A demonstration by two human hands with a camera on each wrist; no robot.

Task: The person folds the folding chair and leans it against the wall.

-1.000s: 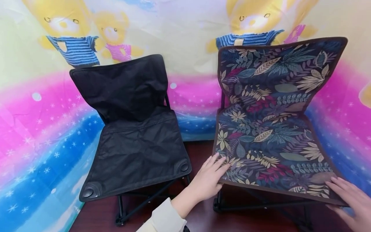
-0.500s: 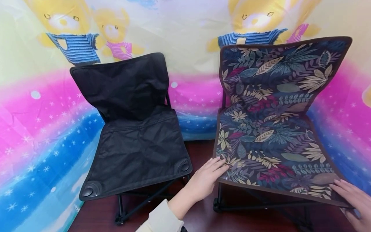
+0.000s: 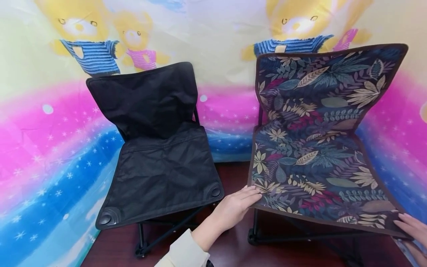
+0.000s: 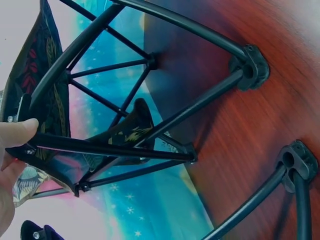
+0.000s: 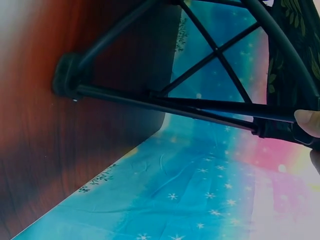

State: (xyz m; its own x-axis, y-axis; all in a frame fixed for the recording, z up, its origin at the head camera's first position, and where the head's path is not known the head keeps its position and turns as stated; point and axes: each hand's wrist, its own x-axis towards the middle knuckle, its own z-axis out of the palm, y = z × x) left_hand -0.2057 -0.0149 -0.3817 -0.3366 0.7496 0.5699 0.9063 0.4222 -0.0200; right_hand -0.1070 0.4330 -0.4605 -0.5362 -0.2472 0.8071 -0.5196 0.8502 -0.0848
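A folding chair with a dark leaf-print fabric stands unfolded at the right in the head view. My left hand grips its front left seat corner, fingers flat over the fabric. Underneath, the left wrist view shows my thumb at the joint of the black tube frame. At the front right corner, my right hand grips the seat, partly cut off by the picture's edge. The right wrist view has that thumb against the frame's corner joint, below the seat.
A black folding chair stands unfolded to the left, a narrow gap away. Both chairs are on a dark red wood-grain surface. Behind them hangs a bright printed cloth with bears and snowflakes.
Both hands have slid slightly outward toward the front corners of the leaf-print chair. The chairs sit a little further right in the head view.
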